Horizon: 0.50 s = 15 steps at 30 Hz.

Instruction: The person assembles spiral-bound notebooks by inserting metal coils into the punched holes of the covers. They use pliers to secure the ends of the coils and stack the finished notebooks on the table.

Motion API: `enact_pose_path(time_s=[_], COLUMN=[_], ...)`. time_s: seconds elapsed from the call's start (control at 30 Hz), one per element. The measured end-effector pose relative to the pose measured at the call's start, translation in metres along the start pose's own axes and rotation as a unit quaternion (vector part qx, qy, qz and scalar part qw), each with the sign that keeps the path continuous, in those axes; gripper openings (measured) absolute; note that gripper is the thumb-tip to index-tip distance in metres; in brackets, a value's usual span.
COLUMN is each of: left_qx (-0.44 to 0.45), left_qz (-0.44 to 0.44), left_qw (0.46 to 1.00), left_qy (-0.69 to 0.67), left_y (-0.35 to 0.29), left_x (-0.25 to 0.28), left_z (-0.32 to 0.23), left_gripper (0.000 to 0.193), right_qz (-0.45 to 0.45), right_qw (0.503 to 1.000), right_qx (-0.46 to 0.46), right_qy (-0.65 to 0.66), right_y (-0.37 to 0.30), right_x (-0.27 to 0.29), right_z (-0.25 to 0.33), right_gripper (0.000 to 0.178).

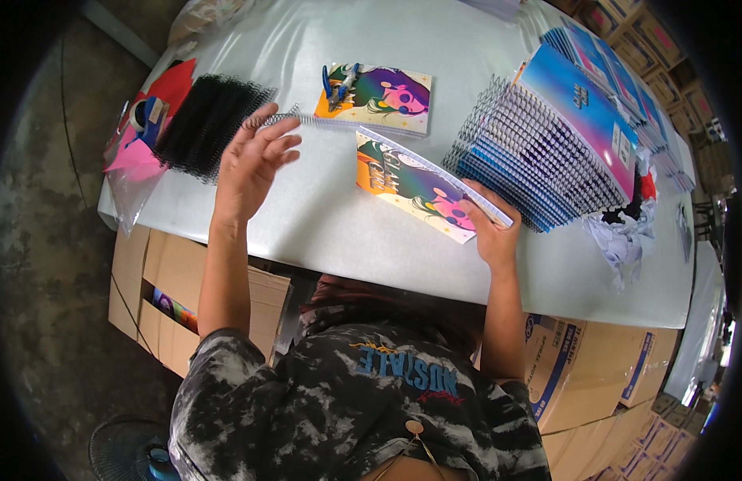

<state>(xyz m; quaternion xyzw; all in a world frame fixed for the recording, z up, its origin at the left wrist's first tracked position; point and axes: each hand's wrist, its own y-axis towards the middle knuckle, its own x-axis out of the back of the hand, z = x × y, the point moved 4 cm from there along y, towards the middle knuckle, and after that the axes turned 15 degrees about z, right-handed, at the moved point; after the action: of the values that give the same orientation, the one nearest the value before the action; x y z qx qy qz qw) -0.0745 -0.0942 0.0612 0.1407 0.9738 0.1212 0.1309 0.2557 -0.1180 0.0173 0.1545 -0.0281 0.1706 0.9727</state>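
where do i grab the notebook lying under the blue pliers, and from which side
Probably by its right edge, from the right: the notebook lies flat, the pliers rest on its left part and the wire coil passes near its lower-left corner, leaving the right end uncovered.

Ok so part of the right hand [497, 234] is tucked behind the notebook [423, 191] — no clue how those fingers sit. The thin coil [307, 120] at the left hand [254, 164] gets too fine to tell where it ends (sorry). Below that hand, the fan [124, 449] is cut off — and the carton [174, 260] hides most of its contents.
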Motion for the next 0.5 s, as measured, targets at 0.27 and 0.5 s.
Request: enact_pose_path(time_s=[0.27, 0.5], left_qx=[0.048, 0.117], left_qz=[0.068, 0.115], left_qw=[0.935, 0.925], left_qy=[0.344, 0.344], left_y=[0.023, 0.032], left_x=[-0.05, -0.034], left_z=[0.001, 0.034], left_gripper=[0.03, 0.041], right_qz=[-0.003, 0.006], right_qw=[1.0, 1.0], right_qx=[-0.011, -0.002], right_qy=[0.015, 0.021], right_y=[0.002, 0.003], right_x=[0.001, -0.001], right_z=[-0.002, 0.002], right_gripper=[0.023, 0.023])
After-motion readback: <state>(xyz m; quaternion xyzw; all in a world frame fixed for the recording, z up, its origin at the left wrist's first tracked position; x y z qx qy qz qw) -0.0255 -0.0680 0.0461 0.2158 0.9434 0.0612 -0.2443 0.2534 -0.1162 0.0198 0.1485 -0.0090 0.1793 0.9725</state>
